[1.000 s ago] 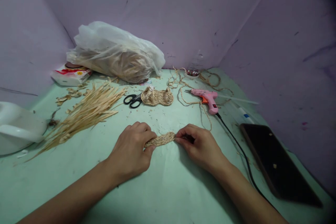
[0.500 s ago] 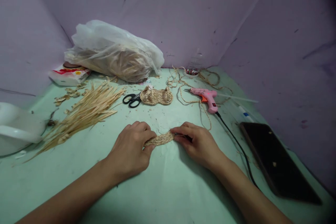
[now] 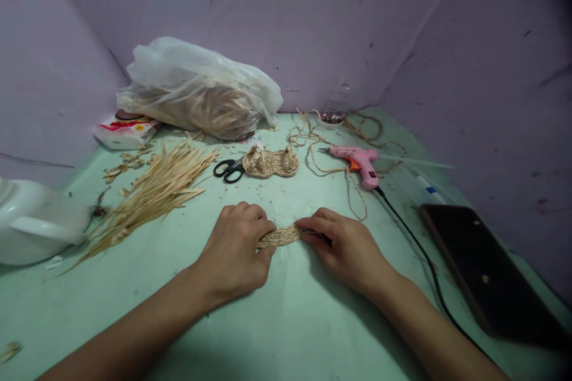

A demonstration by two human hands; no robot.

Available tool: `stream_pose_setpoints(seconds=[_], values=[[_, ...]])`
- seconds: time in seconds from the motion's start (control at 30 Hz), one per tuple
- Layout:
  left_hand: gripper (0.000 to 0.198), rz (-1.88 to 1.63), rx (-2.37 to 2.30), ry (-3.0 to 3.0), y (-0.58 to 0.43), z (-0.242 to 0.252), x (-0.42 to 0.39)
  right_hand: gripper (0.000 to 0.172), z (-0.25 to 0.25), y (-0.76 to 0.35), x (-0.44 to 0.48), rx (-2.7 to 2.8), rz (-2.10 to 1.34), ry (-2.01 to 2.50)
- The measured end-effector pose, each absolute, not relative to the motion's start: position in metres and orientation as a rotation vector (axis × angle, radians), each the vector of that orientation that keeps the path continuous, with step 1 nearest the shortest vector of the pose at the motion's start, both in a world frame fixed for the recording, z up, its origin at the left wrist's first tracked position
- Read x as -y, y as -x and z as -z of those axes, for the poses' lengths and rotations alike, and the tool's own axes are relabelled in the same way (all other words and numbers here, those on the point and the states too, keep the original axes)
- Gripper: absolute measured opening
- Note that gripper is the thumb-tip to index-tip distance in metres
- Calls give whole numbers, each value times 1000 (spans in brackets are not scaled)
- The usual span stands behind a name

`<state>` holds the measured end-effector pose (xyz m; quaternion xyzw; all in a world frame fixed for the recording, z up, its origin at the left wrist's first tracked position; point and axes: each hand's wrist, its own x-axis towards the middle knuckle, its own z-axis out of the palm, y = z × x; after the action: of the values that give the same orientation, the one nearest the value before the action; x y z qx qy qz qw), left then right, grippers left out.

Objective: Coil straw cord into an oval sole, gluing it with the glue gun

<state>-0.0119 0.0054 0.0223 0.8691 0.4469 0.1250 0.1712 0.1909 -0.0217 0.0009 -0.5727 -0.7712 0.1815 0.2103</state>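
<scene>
My left hand (image 3: 241, 244) pinches the left end of a woven straw piece (image 3: 280, 236), made of coiled braided cord and seen nearly edge-on just above the table. At its right end is my right hand (image 3: 342, 244), thumb and forefinger closed around a thin dark tool (image 3: 322, 237), mostly hidden by the fingers. The fingertips touch the piece there. Beyond the hands lies a finished-looking straw sole shape (image 3: 271, 164) with raised bits on top. Black-handled scissors (image 3: 230, 171) rest against its left side.
A pink glue gun (image 3: 357, 161) with a black cable lies at right, near a phone (image 3: 487, 268). Loose twine (image 3: 313, 137) and a dish of beads (image 3: 330, 121) sit behind. Straw strips (image 3: 156, 190), a plastic bag (image 3: 201, 89), a tissue pack (image 3: 127, 134) and a white jug (image 3: 40, 220) stand left.
The view has shifted slightly, so most things sit a little further right. Both hands keep their hold on the straw piece, with little visible movement.
</scene>
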Motion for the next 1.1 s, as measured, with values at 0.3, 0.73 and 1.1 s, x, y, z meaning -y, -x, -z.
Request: stream_pose_setpoints(seconds=[0.3, 0.73, 1.1], values=[[17, -366, -1309, -2481, -1, -19, -7, 24, -3, -188, 21, 2119, -520, 1638], [22, -588, -1295, -2307, 67, -39, -14, 30, -14, -189, 27, 2200, -320, 1677], [14, -852, -1361, -2236, 61, 2, -10, 15, -20, -142, 14, 2325, -340, 1601]])
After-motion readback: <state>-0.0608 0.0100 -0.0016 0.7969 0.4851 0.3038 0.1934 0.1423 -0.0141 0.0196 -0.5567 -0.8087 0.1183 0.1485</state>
